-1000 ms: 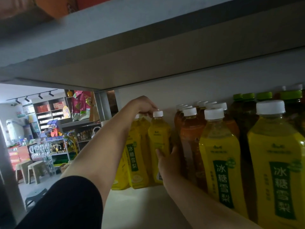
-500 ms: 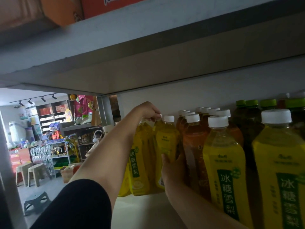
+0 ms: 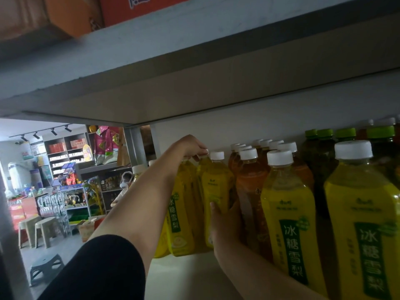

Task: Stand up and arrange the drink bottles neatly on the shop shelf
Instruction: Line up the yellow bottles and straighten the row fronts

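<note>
Left hand: grip curled over the tops of the far-left yellow bottles. Right hand: grip wrapped around a white-capped yellow bottle on the shelf.

We see a dim, shadowed shelf bay; daylight enters from the bright shop floor at left; edges curve and blur.

Single head view only, looking forward and slightly up from close under the upper shelf board, into the shelf bay. Very near the bottles at right, both forearms reaching in from bottom. Shop interior far off at left
</note>
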Available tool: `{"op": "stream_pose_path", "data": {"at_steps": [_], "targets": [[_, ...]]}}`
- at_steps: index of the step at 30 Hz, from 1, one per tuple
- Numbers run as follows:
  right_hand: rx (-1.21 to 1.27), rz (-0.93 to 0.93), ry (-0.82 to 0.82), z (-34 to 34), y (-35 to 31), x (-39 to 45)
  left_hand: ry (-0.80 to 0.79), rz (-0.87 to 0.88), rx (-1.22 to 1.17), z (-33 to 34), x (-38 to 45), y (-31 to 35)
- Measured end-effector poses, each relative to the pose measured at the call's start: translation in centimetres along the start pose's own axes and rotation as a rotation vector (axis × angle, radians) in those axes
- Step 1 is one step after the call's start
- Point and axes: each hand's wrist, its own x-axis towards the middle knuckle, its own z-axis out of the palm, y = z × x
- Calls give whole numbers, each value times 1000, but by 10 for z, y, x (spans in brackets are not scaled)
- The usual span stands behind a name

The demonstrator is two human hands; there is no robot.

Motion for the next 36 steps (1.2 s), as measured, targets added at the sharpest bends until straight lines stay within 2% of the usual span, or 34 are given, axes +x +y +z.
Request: {"op": "stream_pose_path", "data": {"at_steps": [2, 4, 5, 6, 8, 10, 11, 12, 17, 21, 31, 36], "targets": [[-1, -8, 3, 0, -1, 0, 5, -12, 12, -1, -2, 2], [-11, -16, -4, -1, -3, 0, 104, 10, 15, -7, -7, 7], [-14, -15, -14, -2, -4, 0, 151, 43, -49, -12, -14, 11], [-13, -10, -29, -2, -5, 0, 133, 81, -171, -18, -23, 13], [-4, -5, -54, -3, -5, -1, -113, 132, -404, -30, -45, 16], [10, -13, -59, -3, -6, -2, -359, 182, -381, -35, -62, 16], [8, -14, -58, -2, -6, -4, -407, 204, -307, -35, -68, 15], [5, -14, -54, -1, -7, -4, -394, 226, -228, -34, -70, 16], [-12, -33, -76, 4, -7, -2, -113, 273, -10, -27, -71, 16], [-92, -72, -74, 5, -3, 1, 10, 271, -5, -17, -64, 10], [-137, 70, -209, 13, 3, 8, 64, 185, 14, -6, -48, 7], [-147, 81, -211, 15, 4, 10, 48, 180, 18, -6, -51, 10]]}}
